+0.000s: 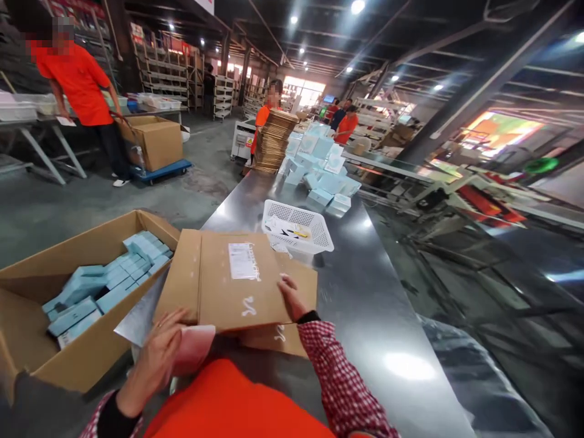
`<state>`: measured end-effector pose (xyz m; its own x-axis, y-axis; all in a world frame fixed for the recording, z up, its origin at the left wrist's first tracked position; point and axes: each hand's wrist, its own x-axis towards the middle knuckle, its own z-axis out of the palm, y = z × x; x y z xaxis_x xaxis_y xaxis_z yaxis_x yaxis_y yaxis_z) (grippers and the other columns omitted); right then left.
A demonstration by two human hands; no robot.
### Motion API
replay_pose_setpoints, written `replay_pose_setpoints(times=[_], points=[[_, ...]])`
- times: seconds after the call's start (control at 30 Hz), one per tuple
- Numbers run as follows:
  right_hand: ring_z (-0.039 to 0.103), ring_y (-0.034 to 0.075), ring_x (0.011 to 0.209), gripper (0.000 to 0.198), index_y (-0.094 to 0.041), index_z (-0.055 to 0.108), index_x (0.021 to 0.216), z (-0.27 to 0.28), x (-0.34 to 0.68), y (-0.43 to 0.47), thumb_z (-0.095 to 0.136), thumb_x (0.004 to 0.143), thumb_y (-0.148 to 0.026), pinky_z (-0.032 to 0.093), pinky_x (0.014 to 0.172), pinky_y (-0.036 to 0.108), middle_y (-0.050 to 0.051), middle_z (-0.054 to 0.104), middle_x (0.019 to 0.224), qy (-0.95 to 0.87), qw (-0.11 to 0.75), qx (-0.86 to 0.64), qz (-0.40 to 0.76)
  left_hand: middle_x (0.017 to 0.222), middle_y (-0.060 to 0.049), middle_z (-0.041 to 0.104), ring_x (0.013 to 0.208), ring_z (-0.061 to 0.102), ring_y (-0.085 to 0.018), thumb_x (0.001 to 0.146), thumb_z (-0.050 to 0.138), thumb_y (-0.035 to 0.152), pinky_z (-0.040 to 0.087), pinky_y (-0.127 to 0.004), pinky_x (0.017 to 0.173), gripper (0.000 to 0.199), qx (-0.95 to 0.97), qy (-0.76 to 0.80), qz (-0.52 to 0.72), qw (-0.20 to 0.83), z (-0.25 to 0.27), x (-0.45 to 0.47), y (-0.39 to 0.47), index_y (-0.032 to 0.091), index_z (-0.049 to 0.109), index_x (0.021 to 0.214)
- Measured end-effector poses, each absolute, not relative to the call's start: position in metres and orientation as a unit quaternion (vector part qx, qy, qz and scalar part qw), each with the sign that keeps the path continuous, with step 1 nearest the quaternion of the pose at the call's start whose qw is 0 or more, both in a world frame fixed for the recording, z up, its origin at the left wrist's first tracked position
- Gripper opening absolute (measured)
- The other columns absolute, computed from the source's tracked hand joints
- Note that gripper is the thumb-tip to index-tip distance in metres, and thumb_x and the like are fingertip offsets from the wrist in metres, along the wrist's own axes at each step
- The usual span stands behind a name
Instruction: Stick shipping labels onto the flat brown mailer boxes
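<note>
My flat carton (223,298) lies on the bench (365,322), label up. My left hand (157,347) rests its fingers on the near left corner, beside a pink sheet (195,348); whether it grips anything, I cannot tell. My right hand (292,298) curls at the right edge, its grip unclear. A white basket (326,240) stands just beyond.

Metal tbl (356,292): cardbd pcs (225,286), wht bskt (303,244), lt-blue bxs (323,181) piled.
</note>
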<state>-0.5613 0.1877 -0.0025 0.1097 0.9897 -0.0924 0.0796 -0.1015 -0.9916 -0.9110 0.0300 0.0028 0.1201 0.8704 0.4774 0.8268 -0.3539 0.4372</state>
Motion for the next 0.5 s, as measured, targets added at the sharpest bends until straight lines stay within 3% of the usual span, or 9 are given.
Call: replay_pose_setpoints(times=[0.13, 0.27, 0.4, 0.47, 0.5], points=[[0.066, 0.024, 0.075, 0.051, -0.018, 0.063, 0.088, -0.006, -0.440, 0.165, 0.073, 0.047, -0.046, 0.053, 0.069, 0.035, 0.007, 0.070, 0.081, -0.359, 0.526, -0.645, 0.423, 0.112, -0.005, 0.069, 0.110, 0.062, -0.018, 0.092, 0.040, 0.026, 0.051, -0.032, 0.094, 0.028, 0.735, 0.546, 0.400, 0.031, 0.059, -0.925, 0.019, 0.022, 0.065, 0.104], [0.065, 0.032, 0.091, 0.053, -0.017, 0.064, 0.089, -0.013, -0.391, 0.154, 0.071, 0.048, -0.050, 0.052, 0.080, 0.044, 0.014, 0.070, 0.094, -0.379, 0.444, -0.727, 0.362, 0.106, -0.006, 0.069, 0.109, 0.060, -0.017, 0.090, 0.041, 0.019, 0.046, -0.031, 0.098, 0.025, 0.732, 0.522, 0.438, 0.019, 0.112, -0.929, 0.014, 0.019, 0.063, 0.102], [0.045, 0.035, 0.125, 0.067, -0.016, 0.061, 0.110, 0.008, -0.487, 0.138, 0.071, 0.057, -0.057, 0.034, 0.105, 0.051, 0.018, 0.056, 0.126, -0.553, 0.391, -0.673, 0.297, 0.104, -0.007, 0.069, 0.106, 0.060, -0.018, 0.090, 0.041, 0.015, 0.045, -0.034, 0.098, 0.024, 0.757, 0.487, 0.436, 0.014, 0.149, -0.917, 0.017, 0.017, 0.063, 0.101], [0.039, 0.028, 0.132, 0.073, -0.023, 0.051, 0.126, 0.027, -0.566, 0.121, 0.068, 0.065, -0.059, 0.030, 0.109, 0.047, 0.012, 0.046, 0.139, -0.651, 0.405, -0.511, 0.388, 0.103, -0.007, 0.069, 0.104, 0.061, -0.018, 0.090, 0.041, 0.017, 0.044, -0.036, 0.099, 0.025, 0.761, 0.477, 0.440, 0.011, 0.161, -0.911, 0.019, 0.017, 0.064, 0.099], [0.039, 0.027, 0.131, 0.078, -0.026, 0.048, 0.130, 0.035, -0.606, 0.111, 0.072, 0.063, -0.058, 0.032, 0.109, 0.045, 0.009, 0.046, 0.139, -0.681, 0.397, -0.407, 0.462, 0.102, -0.006, 0.069, 0.102, 0.062, -0.018, 0.091, 0.040, 0.019, 0.045, -0.035, 0.098, 0.025, 0.758, 0.481, 0.440, 0.011, 0.165, -0.910, 0.021, 0.017, 0.064, 0.098]])
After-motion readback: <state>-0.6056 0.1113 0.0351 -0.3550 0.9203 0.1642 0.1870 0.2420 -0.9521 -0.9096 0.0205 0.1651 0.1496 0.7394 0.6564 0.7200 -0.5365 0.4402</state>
